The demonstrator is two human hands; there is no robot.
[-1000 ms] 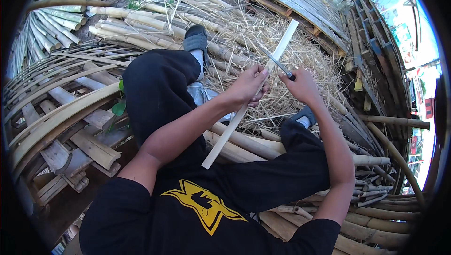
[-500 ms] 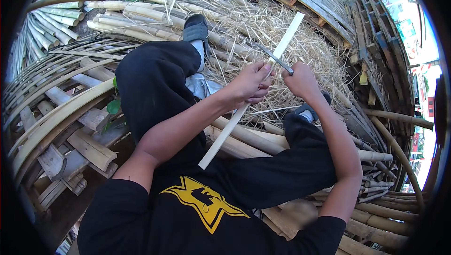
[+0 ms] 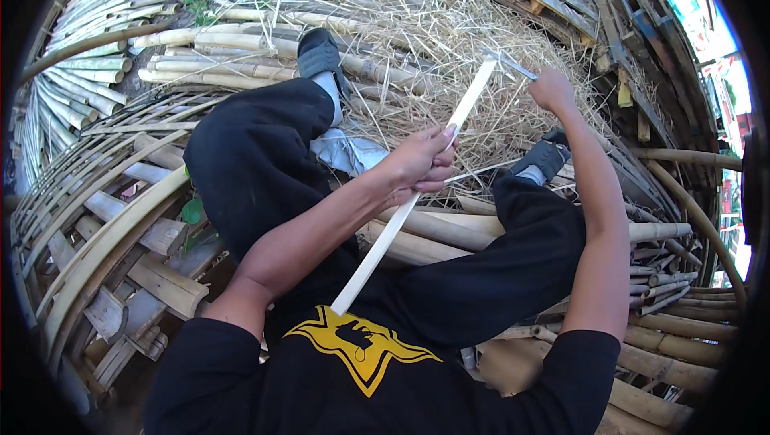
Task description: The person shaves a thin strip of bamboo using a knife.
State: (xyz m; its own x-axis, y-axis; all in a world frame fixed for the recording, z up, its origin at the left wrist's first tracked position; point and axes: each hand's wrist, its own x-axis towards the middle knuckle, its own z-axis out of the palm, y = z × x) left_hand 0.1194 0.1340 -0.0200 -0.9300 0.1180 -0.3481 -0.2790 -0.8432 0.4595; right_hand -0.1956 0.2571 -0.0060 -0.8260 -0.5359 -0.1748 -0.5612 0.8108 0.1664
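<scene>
My left hand (image 3: 421,164) is closed around the middle of a flat, pale bamboo strip (image 3: 375,252). The strip runs aslant, its near end against my black shirt and its far end out over the straw. My right hand (image 3: 553,90) grips a knife (image 3: 513,64) by its handle, which is mostly hidden in the fist. The blade lies across the far tip of the strip, with a thin curl or shaving beside it. Whether the edge touches the strip there I cannot tell for sure.
Loose straw and shavings (image 3: 449,34) cover the ground ahead, beside bamboo poles (image 3: 216,62). Stacked pallets (image 3: 626,34) stand at the right. A slatted bamboo frame (image 3: 120,218) lies to my left, and more poles (image 3: 682,323) at lower right. My sandalled feet rest among them.
My right hand has moved the knife away from my left hand, out to the strip's far end. The strip's near end has come down closer to my shirt.
</scene>
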